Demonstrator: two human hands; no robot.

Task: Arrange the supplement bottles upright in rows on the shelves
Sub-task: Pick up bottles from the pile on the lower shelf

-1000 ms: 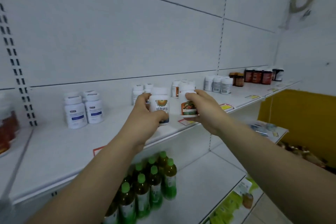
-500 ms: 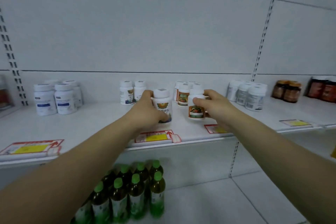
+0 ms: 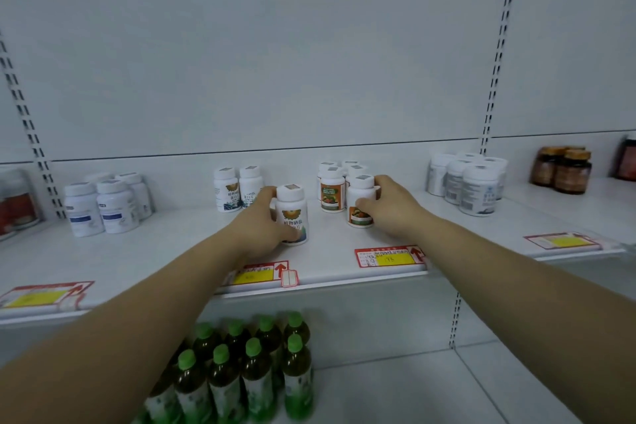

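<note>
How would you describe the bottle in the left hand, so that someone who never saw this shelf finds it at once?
Look at the upper white shelf, above the green-capped drink bottles. Near its middle, the left hand grips a white bottle with a gold flower emblem. Unlike the two matching bottles at the back wall, it stands forward, closest to the front edge.

The left hand (image 3: pixel 261 229) and the right hand (image 3: pixel 390 213) are bare. The left forearm (image 3: pixel 137 313) and the right forearm (image 3: pixel 516 272) are bare too, as far as they show.
</note>
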